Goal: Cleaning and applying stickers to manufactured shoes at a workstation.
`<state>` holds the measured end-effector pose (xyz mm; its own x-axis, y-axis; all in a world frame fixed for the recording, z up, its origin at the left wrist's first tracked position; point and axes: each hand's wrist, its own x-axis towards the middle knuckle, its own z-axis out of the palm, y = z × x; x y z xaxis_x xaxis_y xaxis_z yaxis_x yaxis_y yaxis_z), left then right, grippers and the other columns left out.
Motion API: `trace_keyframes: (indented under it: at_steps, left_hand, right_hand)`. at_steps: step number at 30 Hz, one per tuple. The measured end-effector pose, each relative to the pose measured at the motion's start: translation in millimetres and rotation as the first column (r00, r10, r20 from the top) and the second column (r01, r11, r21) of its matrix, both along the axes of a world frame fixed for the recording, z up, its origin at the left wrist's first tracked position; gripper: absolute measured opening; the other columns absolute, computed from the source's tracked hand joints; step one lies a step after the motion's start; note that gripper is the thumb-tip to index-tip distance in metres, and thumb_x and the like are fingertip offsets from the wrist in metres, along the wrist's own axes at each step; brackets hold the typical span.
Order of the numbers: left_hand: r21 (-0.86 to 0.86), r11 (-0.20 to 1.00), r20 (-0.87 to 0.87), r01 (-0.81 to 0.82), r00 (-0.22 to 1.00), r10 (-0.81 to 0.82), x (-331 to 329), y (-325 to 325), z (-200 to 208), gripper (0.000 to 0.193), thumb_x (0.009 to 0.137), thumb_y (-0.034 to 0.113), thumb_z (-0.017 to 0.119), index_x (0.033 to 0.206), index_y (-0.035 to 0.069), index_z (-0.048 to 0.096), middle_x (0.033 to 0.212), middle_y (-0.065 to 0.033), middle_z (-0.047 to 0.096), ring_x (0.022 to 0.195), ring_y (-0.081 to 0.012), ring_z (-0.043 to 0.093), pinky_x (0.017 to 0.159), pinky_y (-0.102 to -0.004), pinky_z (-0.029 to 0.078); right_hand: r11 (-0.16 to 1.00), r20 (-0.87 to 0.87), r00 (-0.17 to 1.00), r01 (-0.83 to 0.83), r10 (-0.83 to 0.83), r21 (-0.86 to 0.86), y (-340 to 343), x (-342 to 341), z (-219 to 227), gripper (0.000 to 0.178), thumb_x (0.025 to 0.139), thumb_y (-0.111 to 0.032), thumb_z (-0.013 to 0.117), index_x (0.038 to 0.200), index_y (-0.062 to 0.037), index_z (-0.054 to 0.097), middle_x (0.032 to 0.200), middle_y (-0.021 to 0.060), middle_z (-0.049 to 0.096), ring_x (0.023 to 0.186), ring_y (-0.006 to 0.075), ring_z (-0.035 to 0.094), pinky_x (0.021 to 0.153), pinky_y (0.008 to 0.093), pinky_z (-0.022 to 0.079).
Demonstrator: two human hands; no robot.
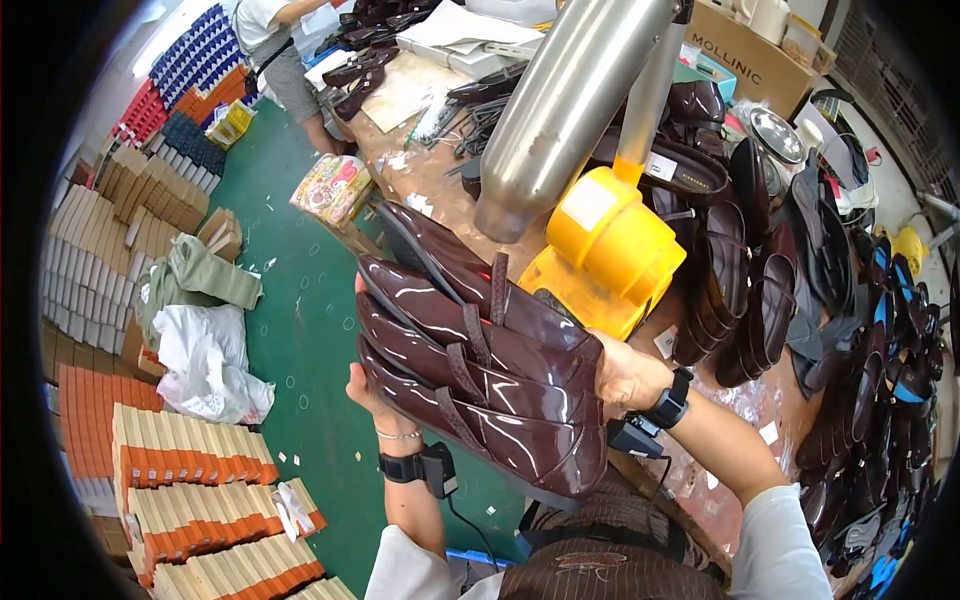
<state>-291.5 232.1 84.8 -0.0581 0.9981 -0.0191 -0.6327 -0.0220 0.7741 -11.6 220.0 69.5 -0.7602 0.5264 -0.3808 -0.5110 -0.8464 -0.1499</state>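
Between my two hands is a stack of several glossy dark brown shoes [490,375], pressed side by side with their straps showing. My left hand [375,402] grips the left end of the stack; most of its fingers are hidden behind the shoes. At the right end my right hand [630,375] is closed around the stack, its fingers partly out of sight. The shoes are tilted and held up off the workbench. Just beyond them stands a machine with a steel cylinder [570,105] and a yellow housing [620,245].
More brown shoes [725,270] crowd the bench to the right, with a shoe rack [880,400] beyond. Stacked shoeboxes [195,450] and a white plastic bag [205,365] stand on the green floor [310,350] at left. Another person [285,75] works at the far end.
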Motion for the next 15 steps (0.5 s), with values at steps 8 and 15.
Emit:
trace_keyframes:
  at_steps: [8, 15]
  left_hand:
    - [0.082, 0.996, -0.015, -0.043, 0.999, 0.045, -20, 44, -14, 0.083, 0.089, 0.063, 0.047, 0.146, 0.003, 0.035, 0.141, -0.0143, 0.047, 0.124, -0.0312, 0.049, 0.106, -0.046, 0.039]
    - [0.097, 0.995, 0.126, 0.0, 0.992, -0.012, -27, 34, -8, 0.083, 0.086, 0.062, 0.053, 0.146, 0.007, 0.035, 0.142, -0.014, 0.046, 0.125, -0.0319, 0.048, 0.106, -0.0484, 0.04]
  right_hand:
    - [0.931, 0.207, 0.972, 0.028, -0.11, 0.363, 19, 4, 46, 0.043, 0.099, -0.041, 0.042, 0.108, -0.0072, 0.067, 0.104, 0.0095, 0.071, 0.095, 0.0239, 0.068, 0.085, 0.0443, 0.054]
    - [0.984, -0.455, 0.879, -0.173, 0.14, -0.031, 44, -2, 34, 0.042, 0.099, -0.037, 0.039, 0.112, -0.0065, 0.065, 0.107, 0.0098, 0.071, 0.098, 0.0255, 0.067, 0.09, 0.0449, 0.053]
